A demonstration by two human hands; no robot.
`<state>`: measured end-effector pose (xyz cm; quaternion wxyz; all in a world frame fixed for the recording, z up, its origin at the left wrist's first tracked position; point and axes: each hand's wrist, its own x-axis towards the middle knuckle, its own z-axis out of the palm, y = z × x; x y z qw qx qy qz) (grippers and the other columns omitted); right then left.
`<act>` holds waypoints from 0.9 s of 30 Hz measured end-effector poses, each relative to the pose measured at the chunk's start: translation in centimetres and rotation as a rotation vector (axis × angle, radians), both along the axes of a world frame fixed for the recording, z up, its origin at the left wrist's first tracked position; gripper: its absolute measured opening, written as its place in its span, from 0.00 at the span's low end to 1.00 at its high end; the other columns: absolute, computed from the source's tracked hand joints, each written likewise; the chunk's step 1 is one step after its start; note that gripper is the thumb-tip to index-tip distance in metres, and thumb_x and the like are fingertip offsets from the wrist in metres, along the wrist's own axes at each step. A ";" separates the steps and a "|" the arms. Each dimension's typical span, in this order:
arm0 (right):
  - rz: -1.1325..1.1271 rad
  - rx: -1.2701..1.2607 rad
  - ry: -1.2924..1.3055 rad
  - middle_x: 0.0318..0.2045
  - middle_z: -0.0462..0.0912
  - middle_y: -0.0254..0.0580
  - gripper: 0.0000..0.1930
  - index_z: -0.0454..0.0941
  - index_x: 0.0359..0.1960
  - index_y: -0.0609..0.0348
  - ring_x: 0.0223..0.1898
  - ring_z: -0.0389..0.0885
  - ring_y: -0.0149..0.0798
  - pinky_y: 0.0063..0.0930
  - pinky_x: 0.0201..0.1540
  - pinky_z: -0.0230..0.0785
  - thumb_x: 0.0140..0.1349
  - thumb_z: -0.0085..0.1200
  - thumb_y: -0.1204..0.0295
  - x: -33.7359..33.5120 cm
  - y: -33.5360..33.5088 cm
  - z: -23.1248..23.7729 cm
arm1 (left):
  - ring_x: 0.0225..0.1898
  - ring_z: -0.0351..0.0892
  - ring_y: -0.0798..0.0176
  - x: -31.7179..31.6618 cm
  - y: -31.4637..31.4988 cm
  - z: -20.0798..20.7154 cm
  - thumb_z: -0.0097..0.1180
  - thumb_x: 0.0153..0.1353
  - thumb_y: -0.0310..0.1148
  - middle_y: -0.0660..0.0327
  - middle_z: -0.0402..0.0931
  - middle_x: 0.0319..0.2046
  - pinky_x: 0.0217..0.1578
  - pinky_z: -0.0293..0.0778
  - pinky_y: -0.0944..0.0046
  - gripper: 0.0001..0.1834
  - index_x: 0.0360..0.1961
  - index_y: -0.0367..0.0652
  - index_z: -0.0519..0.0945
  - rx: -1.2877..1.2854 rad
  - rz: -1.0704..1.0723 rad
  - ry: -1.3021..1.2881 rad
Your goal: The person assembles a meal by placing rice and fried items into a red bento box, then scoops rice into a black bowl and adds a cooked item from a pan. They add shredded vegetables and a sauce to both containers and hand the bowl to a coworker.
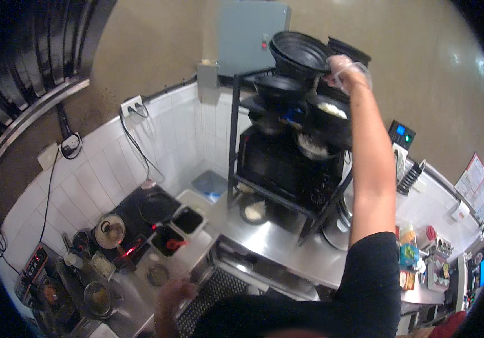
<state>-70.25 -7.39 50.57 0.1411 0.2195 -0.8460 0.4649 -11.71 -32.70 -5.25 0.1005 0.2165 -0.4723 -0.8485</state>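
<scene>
My right arm reaches up to the top of a black metal rack (pixel 234 135). My right hand (pixel 348 72), in a clear plastic glove, is closed at the rim of a black bowl (pixel 301 49) in a stack; its fingertips are partly hidden. Another stack of black bowls (pixel 350 50) stands just behind the hand. Below it, a black bowl of white rice (pixel 332 110) sits on the rack, with another rice bowl (pixel 313 147) lower down. My left hand (pixel 177 294) is low beside the steel counter, blurred, its fingers unclear.
A black oven-like appliance (pixel 275 169) fills the rack's middle. Under it is a dish with white food (pixel 255 211). To the left are a cooking pot (pixel 110 231), black containers (pixel 188 219) and a glass bowl (pixel 98 298). A steel pot (pixel 339 225) stands right of the rack.
</scene>
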 end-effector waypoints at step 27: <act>-0.022 0.130 0.582 0.33 0.83 0.40 0.21 0.84 0.50 0.58 0.34 0.80 0.35 0.33 0.37 0.74 0.66 0.59 0.54 11.3 11.3 6.1 | 0.58 0.81 0.51 -5.3 -0.7 2.6 0.49 0.76 0.38 0.45 0.77 0.62 0.61 0.77 0.51 0.26 0.70 0.35 0.68 -0.051 -0.421 -0.060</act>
